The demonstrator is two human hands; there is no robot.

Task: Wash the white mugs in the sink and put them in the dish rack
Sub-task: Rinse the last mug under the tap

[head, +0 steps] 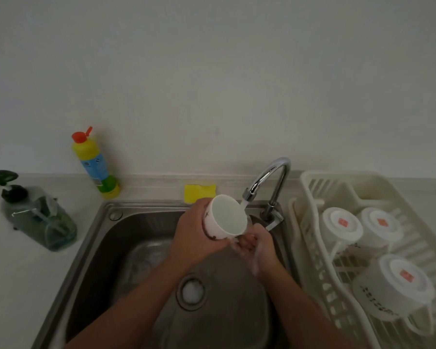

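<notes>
We were rinsing: our left hand (194, 235) gripped the white mug (227, 217) round its body, mouth tipped under the running tap (269, 177) at one o'clock over the sink (106, 238). Our soapy right hand (259, 248) curled beneath it at five o'clock; whether it held the handle we could not tell. Next, we judged, it needed draining and setting inverted in the dish rack (310, 182) at three o'clock, beside three upturned mugs (342, 225). The counter (15, 273) bore a sponge (199, 192) at twelve, a detergent bottle (96, 165) at ten, a pump dispenser (35, 217) at nine.
</notes>
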